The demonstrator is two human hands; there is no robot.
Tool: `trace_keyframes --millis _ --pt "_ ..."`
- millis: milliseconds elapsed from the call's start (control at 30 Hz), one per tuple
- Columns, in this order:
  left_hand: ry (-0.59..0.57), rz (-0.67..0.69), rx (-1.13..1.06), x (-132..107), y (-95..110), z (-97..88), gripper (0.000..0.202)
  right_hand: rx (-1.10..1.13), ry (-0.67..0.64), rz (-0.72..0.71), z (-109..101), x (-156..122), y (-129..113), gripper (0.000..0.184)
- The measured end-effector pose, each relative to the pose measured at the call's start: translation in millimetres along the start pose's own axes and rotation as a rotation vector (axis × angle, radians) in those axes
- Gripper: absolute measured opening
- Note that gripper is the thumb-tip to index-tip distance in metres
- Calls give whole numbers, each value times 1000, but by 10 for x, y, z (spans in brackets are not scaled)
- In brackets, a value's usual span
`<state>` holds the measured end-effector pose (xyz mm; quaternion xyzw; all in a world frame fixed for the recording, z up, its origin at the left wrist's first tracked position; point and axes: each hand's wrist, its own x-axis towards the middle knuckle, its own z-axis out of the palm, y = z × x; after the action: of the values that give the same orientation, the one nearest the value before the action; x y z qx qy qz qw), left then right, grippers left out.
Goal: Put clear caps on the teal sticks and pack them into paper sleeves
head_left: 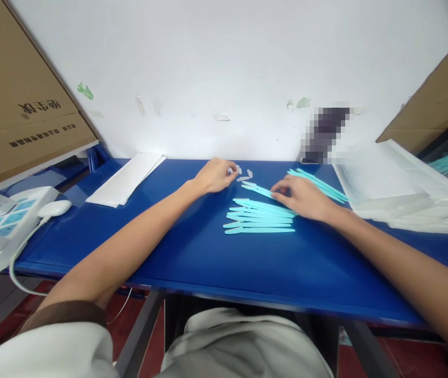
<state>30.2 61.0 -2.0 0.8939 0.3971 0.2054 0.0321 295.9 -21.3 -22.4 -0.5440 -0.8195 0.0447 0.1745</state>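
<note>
My right hand (301, 196) has its thumb and fingers closed on the handle end of a turquoise eyebrow razor (257, 189), whose narrow head points left. Beyond its tip lie a few small translucent caps (243, 179). My left hand (216, 176) is among these caps, thumb and forefinger pinched together on what looks like one of them, partly hidden by the fingers. Nearer to me, several more turquoise razors (261, 230) lie fanned side by side, heads to the left. Behind my right hand rests another group of turquoise razors (320, 186).
White flat sheets (124, 181) lie left on the blue table (208, 268). A stack of clear plastic bags (405, 184) is at right. A white device (19, 220) with a cable stands far left. A cardboard box (23, 100) and a white wall (208, 63) bound the space.
</note>
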Motion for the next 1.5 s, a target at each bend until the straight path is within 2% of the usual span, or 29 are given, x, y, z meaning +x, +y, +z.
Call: trace_keyframes --millis 100,167,267,367,467,567,667,767,867,967,1133,1200,1367,1500 --pt "-110 69 127 183 33 38 29 25 8 -40 -13 -7 11 37" --pt "-153 76 200 223 52 59 28 46 14 -66 -42 -28 -28 40" --pt "-174 54 255 140 52 49 30 97 -39 -126 -94 -65 -126 42" --pt "-156 19 225 -64 13 -30 27 125 -119 -176 -116 -88 -200 42" --pt "-50 -35 39 -290 -17 -141 19 161 -119 -154 -102 -89 -220 40" --pt "90 -172 -280 -447 -3 -207 22 204 -84 -133 -89 -86 -220 35" --pt "126 -285 -594 -510 42 -190 30 235 -20 -121 -95 -90 -233 30" --pt "141 -356 -786 -515 87 -125 41 263 52 -110 -113 -97 -260 27" --pt "176 -387 -878 -512 129 -68 48 286 103 -103 -131 -108 -291 24" --pt "183 -393 -973 -512 180 -35 48 333 96 -85 -135 -121 -315 21" --pt "203 -366 -1085 -500 238 20 21 346 61 -72 -101 -135 -322 21" --pt "241 -371 -1124 -491 234 45 16 322 71 -69 -87 -137 -320 22" --pt "315 -408 -1169 -482 206 80 25 276 91 -57 -76 -131 -312 25" --pt "310 -387 -1151 -493 210 74 27 255 129 -33 -73 -124 -291 27"
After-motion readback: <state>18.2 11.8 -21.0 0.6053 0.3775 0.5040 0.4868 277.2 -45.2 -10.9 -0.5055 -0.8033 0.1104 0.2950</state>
